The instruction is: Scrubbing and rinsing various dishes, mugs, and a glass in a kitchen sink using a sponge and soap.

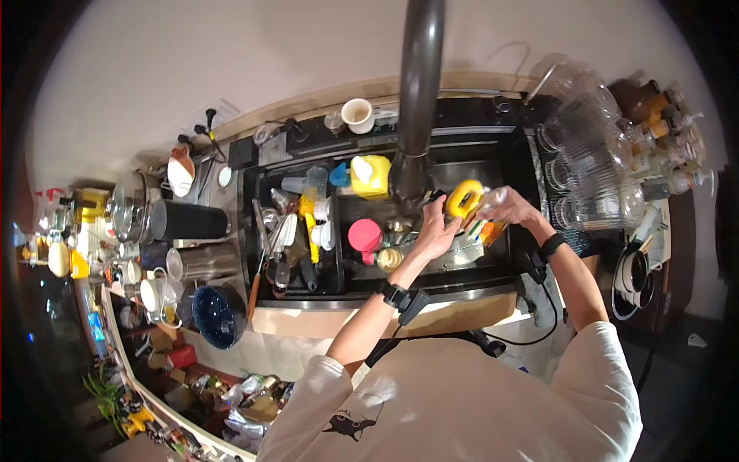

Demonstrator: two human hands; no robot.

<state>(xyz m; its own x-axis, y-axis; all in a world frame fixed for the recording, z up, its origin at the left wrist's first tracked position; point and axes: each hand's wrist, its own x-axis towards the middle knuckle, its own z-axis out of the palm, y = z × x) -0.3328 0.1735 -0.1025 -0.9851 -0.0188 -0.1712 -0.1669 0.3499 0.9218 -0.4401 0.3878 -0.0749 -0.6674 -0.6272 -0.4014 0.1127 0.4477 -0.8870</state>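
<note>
Over the right basin of the black sink (392, 286), my left hand (437, 232) holds a yellow loop-shaped piece (465, 198). Below it is a multicoloured part (491, 232), orange at one end; whether the two are joined is hidden. My right hand (515, 207) is on the right side of this piece, with a blurred whitish wad (493, 197) at its fingers. To the left of my left hand, a pink cup (365, 235) and a jar with a pale round top (389, 260) sit in the basin. Glass and metal pieces lie partly hidden behind my left wrist.
A thick dark faucet (421, 81) comes down over the basin beside a yellow container (370, 176). Utensils and white cups (322, 235) crowd the left basin. Stacked glassware (589, 144) stands close on the right. A dark blue bowl (216, 316) is at the left counter edge.
</note>
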